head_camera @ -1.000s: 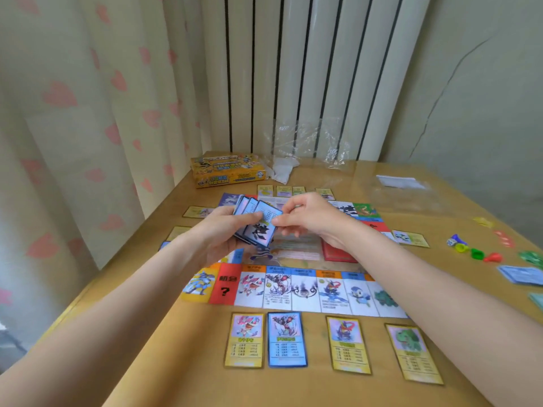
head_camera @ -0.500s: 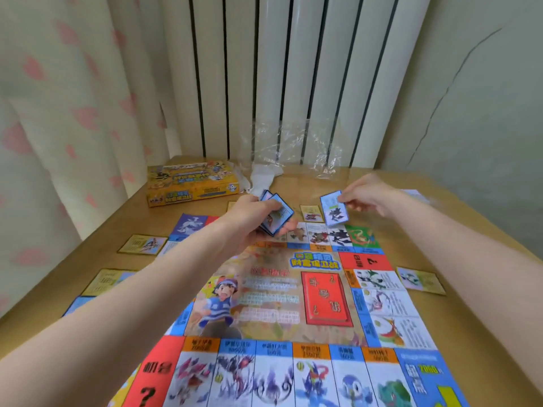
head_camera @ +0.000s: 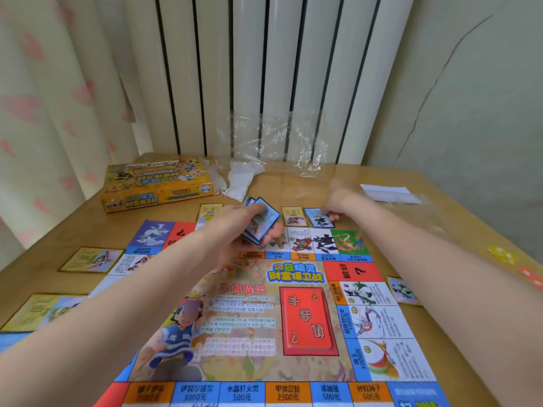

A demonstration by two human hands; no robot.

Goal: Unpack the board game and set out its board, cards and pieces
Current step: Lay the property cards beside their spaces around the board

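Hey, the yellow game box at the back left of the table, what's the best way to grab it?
Probably by its two long sides, from above. The yellow game box lies flat on the table, wide and shallow, its top face bare, so fingers can straddle the narrow depth. Its right end touches crumpled plastic wrapping; avoid that end.

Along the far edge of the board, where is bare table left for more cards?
Bare wood lies between the game box and the board, left of the yellow card. Crowded by the right hand, which is setting the blue card.
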